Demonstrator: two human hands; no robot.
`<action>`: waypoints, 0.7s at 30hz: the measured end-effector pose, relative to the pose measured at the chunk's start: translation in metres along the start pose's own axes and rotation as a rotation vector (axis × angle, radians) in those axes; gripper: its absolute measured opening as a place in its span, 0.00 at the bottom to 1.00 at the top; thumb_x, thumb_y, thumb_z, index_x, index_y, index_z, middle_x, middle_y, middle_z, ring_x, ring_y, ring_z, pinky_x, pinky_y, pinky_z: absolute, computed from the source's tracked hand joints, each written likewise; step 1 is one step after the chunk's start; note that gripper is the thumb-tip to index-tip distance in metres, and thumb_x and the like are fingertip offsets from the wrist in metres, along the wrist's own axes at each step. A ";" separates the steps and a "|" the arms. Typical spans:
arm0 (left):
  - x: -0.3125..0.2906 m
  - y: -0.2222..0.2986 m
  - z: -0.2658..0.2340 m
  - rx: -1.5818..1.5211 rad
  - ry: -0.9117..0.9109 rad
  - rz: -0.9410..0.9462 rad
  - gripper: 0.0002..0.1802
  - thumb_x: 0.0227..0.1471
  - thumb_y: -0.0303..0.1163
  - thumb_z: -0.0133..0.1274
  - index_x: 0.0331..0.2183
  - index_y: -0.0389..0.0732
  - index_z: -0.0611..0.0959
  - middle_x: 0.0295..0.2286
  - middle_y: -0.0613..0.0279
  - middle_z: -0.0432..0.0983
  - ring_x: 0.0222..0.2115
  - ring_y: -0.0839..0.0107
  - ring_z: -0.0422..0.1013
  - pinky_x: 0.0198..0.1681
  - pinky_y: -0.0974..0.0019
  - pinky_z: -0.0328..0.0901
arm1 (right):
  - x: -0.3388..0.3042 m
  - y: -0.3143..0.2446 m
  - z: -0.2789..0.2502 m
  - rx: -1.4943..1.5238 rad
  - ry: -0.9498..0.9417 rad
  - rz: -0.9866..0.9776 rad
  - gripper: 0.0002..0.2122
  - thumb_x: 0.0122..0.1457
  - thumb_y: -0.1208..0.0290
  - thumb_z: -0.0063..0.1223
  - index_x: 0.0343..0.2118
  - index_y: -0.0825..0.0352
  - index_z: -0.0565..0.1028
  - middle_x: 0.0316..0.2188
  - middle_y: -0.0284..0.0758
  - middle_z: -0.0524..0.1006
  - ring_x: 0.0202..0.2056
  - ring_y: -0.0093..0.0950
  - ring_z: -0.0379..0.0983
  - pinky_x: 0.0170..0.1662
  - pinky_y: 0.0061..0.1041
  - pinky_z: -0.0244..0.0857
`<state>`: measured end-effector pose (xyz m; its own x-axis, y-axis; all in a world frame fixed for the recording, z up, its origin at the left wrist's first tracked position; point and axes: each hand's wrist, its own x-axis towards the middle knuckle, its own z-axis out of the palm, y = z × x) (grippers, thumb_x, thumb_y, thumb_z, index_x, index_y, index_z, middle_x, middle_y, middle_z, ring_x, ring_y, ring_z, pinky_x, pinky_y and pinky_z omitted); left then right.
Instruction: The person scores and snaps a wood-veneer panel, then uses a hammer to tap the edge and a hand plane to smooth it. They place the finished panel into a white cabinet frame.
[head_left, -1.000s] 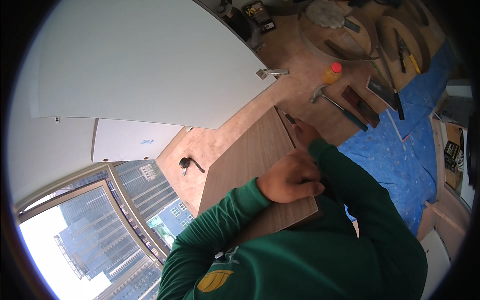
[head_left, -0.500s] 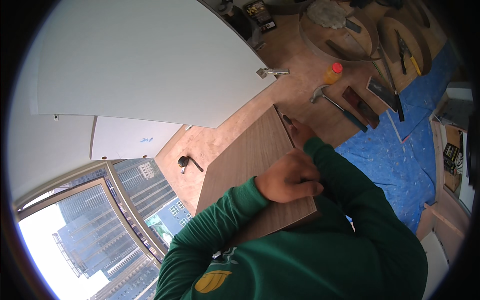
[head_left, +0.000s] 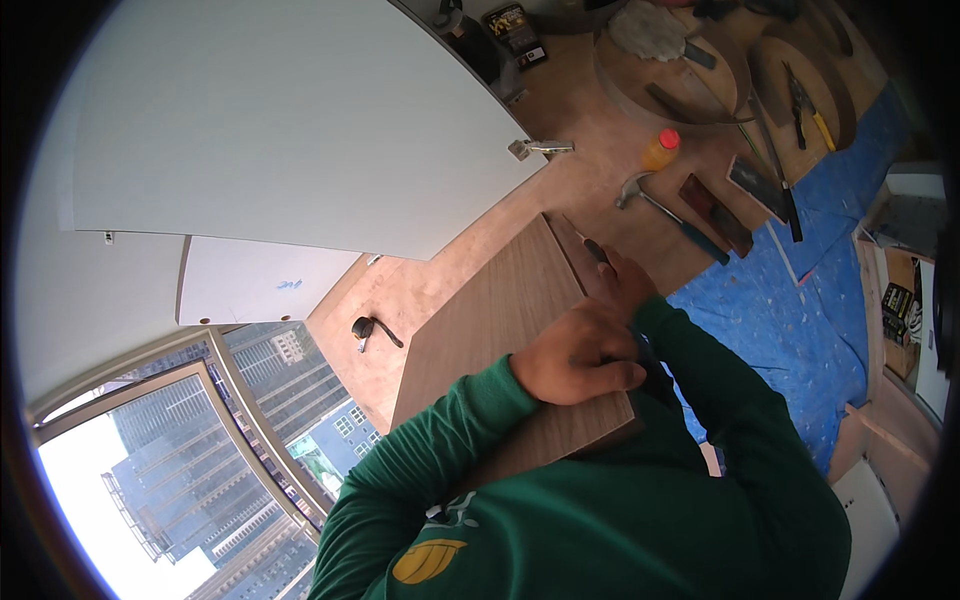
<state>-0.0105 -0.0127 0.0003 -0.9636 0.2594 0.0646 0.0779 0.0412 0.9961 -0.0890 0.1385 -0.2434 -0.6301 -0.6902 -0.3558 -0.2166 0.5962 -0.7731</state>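
A wood-grain panel (head_left: 485,315) with a thick edge lies tilted in front of my body. Across its right side rests my left hand (head_left: 583,355), its fingers curled over the edge and their tips hidden. Beyond it, my right hand (head_left: 628,285) is closed round a slim tool (head_left: 592,247) with a dark handle. The tool's thin, pointed metal end lies beside the panel's far right edge; whether they touch I cannot tell.
A claw hammer (head_left: 680,218), an orange bottle with a red cap (head_left: 661,151), sanding blocks (head_left: 716,215) and pliers (head_left: 808,108) lie at the upper right. Blue sheeting (head_left: 815,320) covers the right. A tape measure (head_left: 364,328) lies left, below a large white panel (head_left: 290,130).
My right hand has drawn back toward me and to the right along the panel's edge. More of the tool's handle and metal end now shows. My left hand has stayed in place.
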 end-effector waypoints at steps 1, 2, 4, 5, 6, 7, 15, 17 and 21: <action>0.001 0.000 -0.001 0.018 -0.009 0.013 0.15 0.53 0.35 0.58 0.18 0.38 0.80 0.16 0.56 0.72 0.21 0.54 0.68 0.29 0.52 0.61 | 0.010 -0.005 0.000 -0.064 0.036 0.023 0.19 0.70 0.61 0.47 0.57 0.67 0.70 0.42 0.56 0.76 0.43 0.57 0.76 0.47 0.54 0.69; 0.001 -0.001 -0.002 0.039 -0.018 0.025 0.15 0.53 0.35 0.58 0.18 0.38 0.80 0.16 0.56 0.72 0.21 0.54 0.68 0.30 0.52 0.61 | 0.022 -0.011 0.001 -0.126 0.071 0.049 0.19 0.69 0.61 0.48 0.58 0.67 0.69 0.46 0.55 0.75 0.45 0.56 0.76 0.48 0.53 0.69; 0.002 -0.001 -0.002 0.044 -0.014 0.039 0.15 0.53 0.35 0.58 0.18 0.38 0.80 0.17 0.56 0.72 0.21 0.54 0.68 0.30 0.52 0.61 | 0.050 -0.020 0.004 -0.234 0.117 0.018 0.19 0.68 0.61 0.51 0.55 0.69 0.70 0.48 0.54 0.73 0.47 0.55 0.75 0.50 0.52 0.70; 0.002 -0.001 -0.002 0.046 -0.012 0.045 0.15 0.53 0.35 0.58 0.19 0.38 0.80 0.17 0.56 0.73 0.22 0.54 0.68 0.30 0.52 0.61 | 0.063 -0.023 0.005 -0.288 0.137 0.015 0.19 0.67 0.62 0.53 0.54 0.70 0.70 0.50 0.53 0.72 0.48 0.55 0.74 0.50 0.52 0.70; 0.002 -0.001 -0.003 0.050 -0.027 0.033 0.15 0.53 0.35 0.57 0.19 0.38 0.80 0.17 0.57 0.73 0.22 0.54 0.68 0.30 0.53 0.61 | 0.073 -0.025 0.007 -0.313 0.155 0.028 0.19 0.66 0.62 0.55 0.52 0.70 0.70 0.50 0.52 0.72 0.49 0.54 0.74 0.51 0.51 0.69; 0.001 0.000 -0.005 0.055 -0.042 0.020 0.15 0.53 0.35 0.57 0.19 0.38 0.80 0.18 0.57 0.73 0.23 0.55 0.68 0.31 0.53 0.61 | 0.083 -0.026 0.009 -0.338 0.170 0.050 0.18 0.65 0.62 0.56 0.51 0.69 0.70 0.51 0.51 0.71 0.50 0.52 0.73 0.52 0.50 0.69; 0.001 0.006 -0.012 0.058 -0.074 -0.065 0.15 0.53 0.36 0.57 0.20 0.38 0.80 0.18 0.57 0.73 0.25 0.54 0.68 0.33 0.53 0.61 | 0.100 -0.008 0.028 -0.548 0.324 -0.011 0.20 0.60 0.61 0.61 0.52 0.65 0.72 0.51 0.40 0.71 0.54 0.42 0.70 0.54 0.46 0.67; 0.002 0.006 -0.014 0.038 -0.076 -0.066 0.15 0.53 0.36 0.57 0.20 0.38 0.80 0.18 0.56 0.73 0.25 0.54 0.68 0.33 0.52 0.61 | 0.095 -0.009 0.030 -0.568 0.339 0.027 0.24 0.59 0.62 0.61 0.57 0.64 0.73 0.49 0.37 0.72 0.54 0.39 0.69 0.55 0.45 0.67; 0.004 0.008 -0.018 0.026 -0.069 -0.045 0.14 0.52 0.36 0.57 0.20 0.37 0.80 0.18 0.55 0.72 0.25 0.54 0.68 0.32 0.52 0.60 | 0.090 -0.022 0.035 -0.552 0.172 -0.135 0.24 0.62 0.63 0.57 0.61 0.59 0.72 0.51 0.38 0.74 0.54 0.40 0.70 0.57 0.45 0.66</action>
<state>-0.0181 -0.0290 0.0095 -0.9463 0.3229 0.0144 0.0421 0.0789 0.9960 -0.1145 0.0489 -0.2764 -0.6720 -0.7257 -0.1476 -0.6299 0.6649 -0.4015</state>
